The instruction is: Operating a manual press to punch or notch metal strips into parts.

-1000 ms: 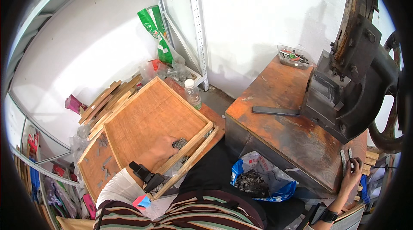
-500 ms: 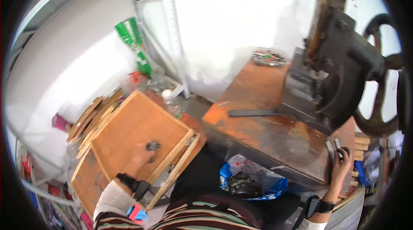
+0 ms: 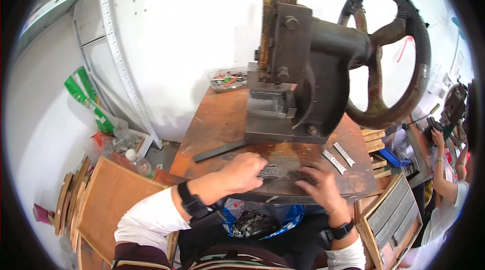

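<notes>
Ridged metal strips [image 3: 270,171], in the head view, project bunched from the left hand's [image 3: 245,171] closed fingers, rightward above the table's [image 3: 214,121] near edge; long axis unclear. The right hand [image 3: 325,189], farther, is half-curled, seemingly empty.

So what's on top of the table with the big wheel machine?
On the table sit the machine, a dark bar, a clear tub and two pale strips. The left hand, holding ridged pieces, the right hand and the machine's base hide whatever's beneath.
</notes>
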Tool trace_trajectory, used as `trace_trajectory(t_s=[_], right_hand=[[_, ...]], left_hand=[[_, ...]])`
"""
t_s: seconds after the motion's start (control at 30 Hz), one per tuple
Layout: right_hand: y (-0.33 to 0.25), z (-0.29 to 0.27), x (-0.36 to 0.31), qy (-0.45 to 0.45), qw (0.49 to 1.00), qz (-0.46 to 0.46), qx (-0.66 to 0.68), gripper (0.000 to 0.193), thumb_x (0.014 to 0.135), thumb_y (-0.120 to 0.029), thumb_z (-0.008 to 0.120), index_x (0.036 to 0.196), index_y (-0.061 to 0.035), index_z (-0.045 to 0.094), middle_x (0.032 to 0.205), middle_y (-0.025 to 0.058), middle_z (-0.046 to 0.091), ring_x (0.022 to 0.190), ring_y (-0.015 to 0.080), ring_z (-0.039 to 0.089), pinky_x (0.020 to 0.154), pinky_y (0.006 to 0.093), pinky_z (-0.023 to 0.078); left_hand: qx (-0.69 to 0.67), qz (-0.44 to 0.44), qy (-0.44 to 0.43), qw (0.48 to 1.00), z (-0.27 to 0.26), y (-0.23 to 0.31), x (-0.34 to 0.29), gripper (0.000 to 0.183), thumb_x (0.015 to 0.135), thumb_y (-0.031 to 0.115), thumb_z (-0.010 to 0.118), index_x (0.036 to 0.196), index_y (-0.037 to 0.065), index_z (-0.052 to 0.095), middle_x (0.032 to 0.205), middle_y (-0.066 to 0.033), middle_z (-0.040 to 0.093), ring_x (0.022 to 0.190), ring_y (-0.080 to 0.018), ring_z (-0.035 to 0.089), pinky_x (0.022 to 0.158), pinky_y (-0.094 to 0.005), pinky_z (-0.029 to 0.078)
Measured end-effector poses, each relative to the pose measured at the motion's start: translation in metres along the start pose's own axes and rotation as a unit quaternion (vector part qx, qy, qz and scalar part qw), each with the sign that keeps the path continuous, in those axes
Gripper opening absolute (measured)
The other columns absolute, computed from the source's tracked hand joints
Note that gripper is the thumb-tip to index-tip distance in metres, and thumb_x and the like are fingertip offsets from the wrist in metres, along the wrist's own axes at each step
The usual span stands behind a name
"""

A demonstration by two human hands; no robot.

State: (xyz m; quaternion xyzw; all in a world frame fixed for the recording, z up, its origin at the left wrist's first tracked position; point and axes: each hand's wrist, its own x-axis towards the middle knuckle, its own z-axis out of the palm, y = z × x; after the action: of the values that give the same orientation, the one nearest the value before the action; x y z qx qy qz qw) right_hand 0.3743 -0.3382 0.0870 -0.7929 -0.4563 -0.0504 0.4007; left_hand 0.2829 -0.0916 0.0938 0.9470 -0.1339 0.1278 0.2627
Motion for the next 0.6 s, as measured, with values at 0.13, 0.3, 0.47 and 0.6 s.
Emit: trace_trajectory(t_s=[0.13,0.3,0.47,0.6], right_hand=[[-0.011,0.025,0.024,-0.023,0.998,-0.055,-0.002,0.055,0.068,-0.019,0.077,0.118,-0.0064,0.058,0.121,0.0170,0.053,0.115,0.0356,0.047,0.098,0.0423,0.040],[0.003,0.038,0.030,-0.033,0.998,-0.032,-0.044,0.047,0.068,-0.016,0.076,0.112,-0.0068,0.061,0.105,0.0134,0.058,0.103,0.0346,0.050,0.091,0.0412,0.042],[0.001,0.034,0.034,-0.051,0.996,-0.045,-0.053,0.037,0.069,-0.014,0.074,0.105,-0.0089,0.064,0.093,0.0100,0.060,0.096,0.0326,0.052,0.088,0.0401,0.041],[0.002,0.039,0.035,-0.052,0.997,-0.036,-0.036,0.037,0.069,-0.015,0.075,0.104,-0.0084,0.064,0.095,0.0101,0.061,0.096,0.0319,0.053,0.088,0.0398,0.041]], left_hand=[[0.036,0.013,-0.027,0.999,0.026,0.003,0.017,0.031,0.066,0.013,0.068,0.094,0.000,0.062,0.093,-0.0187,0.062,0.091,-0.0382,0.057,0.080,-0.0451,0.048],[-0.040,0.026,0.055,0.997,0.029,-0.001,0.002,0.035,0.070,0.016,0.068,0.102,0.002,0.060,0.099,-0.0172,0.061,0.097,-0.0370,0.054,0.086,-0.0434,0.044],[-0.012,-0.010,0.114,0.993,0.032,-0.005,-0.017,0.037,0.072,0.018,0.071,0.104,0.001,0.061,0.098,-0.0167,0.060,0.098,-0.0358,0.051,0.086,-0.0431,0.042],[-0.043,-0.031,0.135,0.989,0.031,-0.006,-0.017,0.035,0.071,0.017,0.072,0.100,-0.001,0.063,0.093,-0.0174,0.061,0.094,-0.0363,0.053,0.082,-0.0426,0.043]])
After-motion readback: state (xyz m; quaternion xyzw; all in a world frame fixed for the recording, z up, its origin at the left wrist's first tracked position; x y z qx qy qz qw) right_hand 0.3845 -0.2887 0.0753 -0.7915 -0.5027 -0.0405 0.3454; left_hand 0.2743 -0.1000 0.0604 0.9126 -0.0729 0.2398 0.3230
